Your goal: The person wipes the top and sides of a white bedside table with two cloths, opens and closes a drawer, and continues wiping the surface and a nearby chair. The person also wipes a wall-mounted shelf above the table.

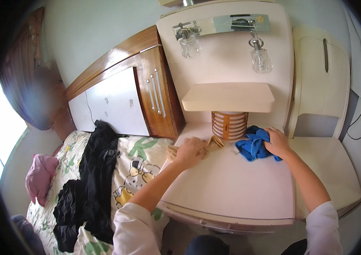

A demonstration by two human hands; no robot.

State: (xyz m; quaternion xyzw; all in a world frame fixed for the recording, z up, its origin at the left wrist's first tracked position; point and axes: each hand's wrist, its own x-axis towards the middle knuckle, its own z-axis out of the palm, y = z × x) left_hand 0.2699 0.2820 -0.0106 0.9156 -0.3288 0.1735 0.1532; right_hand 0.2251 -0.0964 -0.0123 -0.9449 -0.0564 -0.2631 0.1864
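Observation:
My left hand [192, 152] rests over a bunched tan cloth item [216, 142] on the left side of the white dresser top [231, 188]. Its fingers are curled onto the fabric, and part of the fabric sticks out on either side. On the right, my right hand [276, 143] grips a crumpled blue cloth [254, 144], which lies against the dresser surface. Between the two hands, toward the back, stands a round lamp with an orange slatted frame [230, 126], partly hidden under a small shelf.
The small shelf [228, 95] juts out above the lamp. Two glass-shaded lights [190, 46] hang from a mirrored bar higher up. A cream chair [323, 159] stands at the right. Left, black clothing [96, 178] and a pink cloth [40, 177] lie on the patterned bed [139, 178].

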